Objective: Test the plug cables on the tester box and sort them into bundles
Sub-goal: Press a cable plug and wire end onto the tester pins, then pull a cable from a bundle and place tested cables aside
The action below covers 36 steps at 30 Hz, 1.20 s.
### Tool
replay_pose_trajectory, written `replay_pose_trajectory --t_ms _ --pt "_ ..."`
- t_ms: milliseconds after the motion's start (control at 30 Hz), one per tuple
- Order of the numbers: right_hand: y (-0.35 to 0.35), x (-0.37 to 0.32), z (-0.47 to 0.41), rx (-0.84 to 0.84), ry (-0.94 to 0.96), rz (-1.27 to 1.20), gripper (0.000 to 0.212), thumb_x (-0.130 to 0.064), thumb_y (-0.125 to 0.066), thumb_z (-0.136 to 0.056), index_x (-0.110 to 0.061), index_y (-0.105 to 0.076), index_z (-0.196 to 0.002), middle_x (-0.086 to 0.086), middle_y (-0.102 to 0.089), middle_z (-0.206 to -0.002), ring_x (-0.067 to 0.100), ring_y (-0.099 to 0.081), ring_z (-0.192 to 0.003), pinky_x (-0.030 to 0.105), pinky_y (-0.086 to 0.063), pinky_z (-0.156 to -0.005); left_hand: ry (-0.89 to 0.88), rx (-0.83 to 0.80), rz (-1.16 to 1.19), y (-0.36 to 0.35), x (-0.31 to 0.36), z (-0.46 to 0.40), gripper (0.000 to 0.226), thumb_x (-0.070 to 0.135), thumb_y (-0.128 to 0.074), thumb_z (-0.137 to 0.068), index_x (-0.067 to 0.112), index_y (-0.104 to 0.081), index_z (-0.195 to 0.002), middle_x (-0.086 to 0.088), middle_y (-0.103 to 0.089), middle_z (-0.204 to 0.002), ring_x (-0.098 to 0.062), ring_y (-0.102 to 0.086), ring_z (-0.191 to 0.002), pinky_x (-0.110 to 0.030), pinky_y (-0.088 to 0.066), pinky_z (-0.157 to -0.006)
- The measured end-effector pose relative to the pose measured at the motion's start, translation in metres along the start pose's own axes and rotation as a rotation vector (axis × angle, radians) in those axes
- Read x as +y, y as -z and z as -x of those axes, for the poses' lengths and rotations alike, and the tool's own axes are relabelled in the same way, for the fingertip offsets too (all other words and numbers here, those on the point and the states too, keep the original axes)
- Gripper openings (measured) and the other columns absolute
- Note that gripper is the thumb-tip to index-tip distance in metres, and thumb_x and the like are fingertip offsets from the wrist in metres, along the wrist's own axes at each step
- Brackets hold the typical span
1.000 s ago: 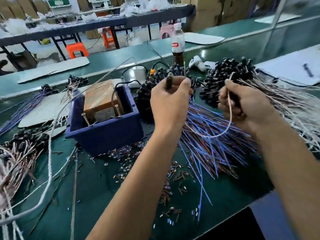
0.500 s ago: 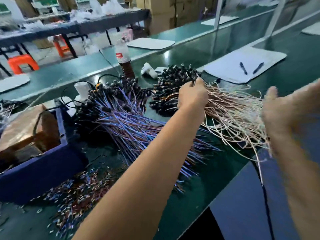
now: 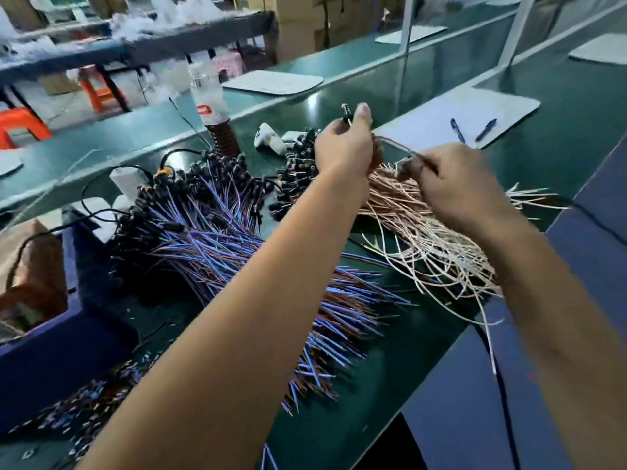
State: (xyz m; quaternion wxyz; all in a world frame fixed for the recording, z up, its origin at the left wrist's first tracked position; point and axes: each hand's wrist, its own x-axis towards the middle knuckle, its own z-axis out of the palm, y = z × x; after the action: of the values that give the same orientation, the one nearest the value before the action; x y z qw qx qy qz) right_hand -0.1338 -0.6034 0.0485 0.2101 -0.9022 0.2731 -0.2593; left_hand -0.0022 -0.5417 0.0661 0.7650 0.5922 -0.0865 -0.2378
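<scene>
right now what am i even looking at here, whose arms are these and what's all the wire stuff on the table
There is no machine here. The arms belong to a person wearing a camera on their head, so you see the work from above, looking forward and down.

The left hand is raised and pinches the black plug end of one cable between its fingertips. The right hand grips that cable's thin pinkish wire further along.

On the green table lie two heaps of cables with black plugs: a blue-wired bundle in the middle and a pinkish-white bundle under the hands. At far left is a blue box with a brownish block inside; it may be the tester, though it is blurred. Behind stand a plastic bottle and a white pad with two pens.
</scene>
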Motion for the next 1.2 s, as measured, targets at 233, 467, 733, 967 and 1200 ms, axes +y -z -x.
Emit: replay_pose_trajectory --t_ms 233,467,733,967,1200 --pt "-0.017 0.005 -0.026 0.056 -0.097 0.454 0.061 -0.057 -0.038 -0.106 -0.004 -0.062 -0.124 0.031 -0.056 -0.123 0.046 -0.054 -0.115 0.049 -0.044 -0.091 0.140 0.131 0.000 0.022 0.005 -0.018 0.029 0.008 -0.074 -0.093 0.002 -0.048 -0.083 -0.010 -0.069 -0.056 -0.019 -0.067 -0.045 -0.028 -0.060 -0.049" --pt "-0.078 0.029 -0.026 -0.356 -0.179 0.624 0.114 -0.090 -0.023 -0.087 -0.012 0.006 -0.164 0.012 0.002 -0.172 0.034 0.000 -0.158 0.064 0.004 -0.122 0.135 0.179 -0.153 0.031 -0.017 -0.020 0.031 0.007 -0.068 -0.088 -0.004 -0.063 -0.116 -0.020 -0.071 -0.111 -0.030 -0.071 -0.102 -0.040 -0.060 -0.094" --pt "-0.067 -0.028 -0.009 -0.076 -0.029 0.584 0.081 -0.063 -0.066 -0.088 -0.012 -0.045 -0.147 0.017 -0.041 -0.152 0.034 -0.035 -0.144 0.057 -0.022 -0.120 0.117 0.070 -0.045 0.063 -0.011 0.024 0.021 -0.007 -0.051 -0.090 -0.002 -0.063 -0.073 -0.018 -0.069 -0.075 -0.027 -0.069 -0.064 -0.034 -0.060 -0.065" --pt "-0.092 -0.151 0.069 -0.143 0.304 0.229 0.011 -0.027 -0.066 -0.083 -0.018 -0.063 -0.078 0.016 -0.069 -0.082 0.041 -0.066 -0.078 0.038 -0.049 -0.061 0.121 -0.056 -0.209 0.187 0.025 0.100 0.023 0.002 -0.058 -0.096 0.007 -0.061 -0.074 -0.007 -0.058 -0.058 -0.012 -0.052 -0.038 -0.017 -0.043 -0.037" --pt "-0.147 -0.273 0.148 -0.582 0.564 0.078 0.040 -0.039 -0.064 -0.090 -0.020 -0.044 -0.061 0.002 -0.049 -0.060 0.030 -0.049 -0.063 0.035 -0.040 -0.057 0.145 -0.203 -0.615 0.378 0.059 0.194 0.015 0.014 -0.056 -0.100 0.004 -0.066 -0.095 -0.004 -0.073 -0.072 -0.006 -0.048 -0.041 -0.015 -0.030 -0.034"
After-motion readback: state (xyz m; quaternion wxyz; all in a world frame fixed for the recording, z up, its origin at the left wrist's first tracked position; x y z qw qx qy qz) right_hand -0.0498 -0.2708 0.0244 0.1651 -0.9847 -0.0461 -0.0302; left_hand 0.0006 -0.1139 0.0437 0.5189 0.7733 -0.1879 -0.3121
